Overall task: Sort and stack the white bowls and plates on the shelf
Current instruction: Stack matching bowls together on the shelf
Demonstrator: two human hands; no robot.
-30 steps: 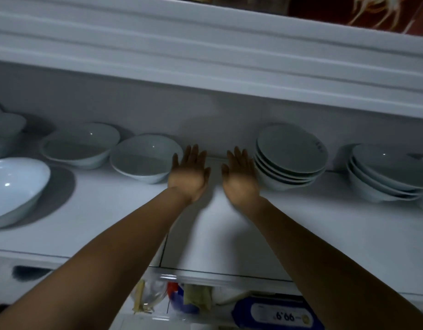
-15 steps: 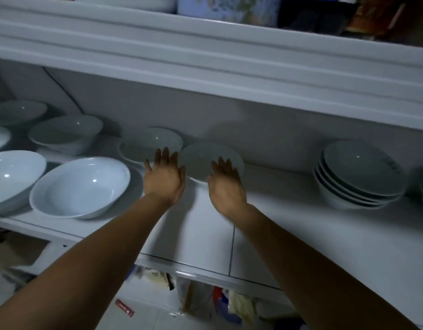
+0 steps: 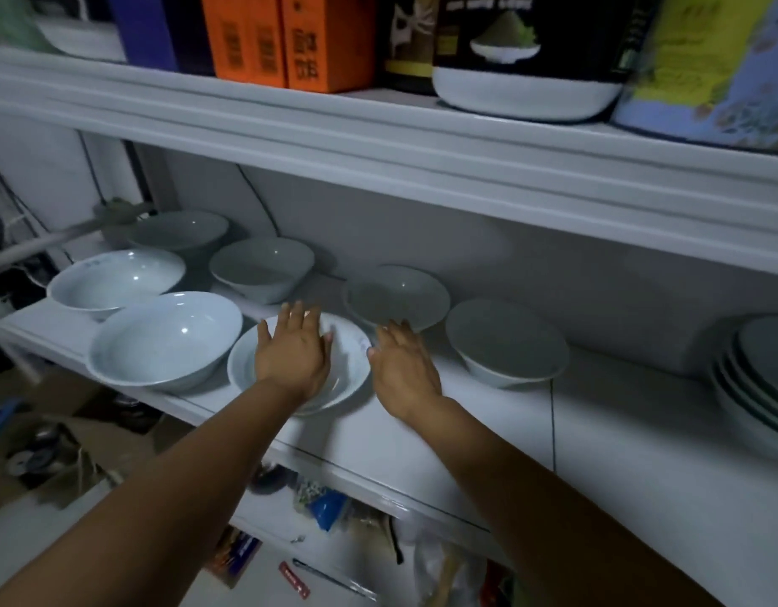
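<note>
Two bare forearms reach forward over the front edge of the white shelf [image 3: 619, 431]. The left hand [image 3: 293, 354] lies palm down, fingers straight and a little spread, over the hollow of the front bowl [image 3: 354, 359], a white glossy one standing at the shelf's front edge. Whether the palm touches it cannot be told. The right hand [image 3: 404, 372] is flat as well, fingers straight, holding nothing, over bare shelf just beside that bowl's right rim.

To the left, almost rim to rim, sits a larger bowl [image 3: 163, 339] with a bright glint inside. To the right a deep bowl [image 3: 507, 343] stands alone, grey in shadow, and a stack of dishes [image 3: 755, 378] is cut off by the right edge. Just past the right fingertips is a shallow bowl [image 3: 398, 297]. Further left and back stand a wide bowl [image 3: 115, 278], a middle bowl [image 3: 262, 267] and a corner bowl [image 3: 176, 230].

The upper shelf [image 3: 378, 138] carries orange boxes [image 3: 286, 37] and a black-and-white tub [image 3: 527, 81].

Half a second ago the left hand hovered over bare shelf just right of the front bowl, and the right hand lay before the deep bowl. Both have shifted left by one bowl, and the view has tipped up to show the upper shelf's goods.
</note>
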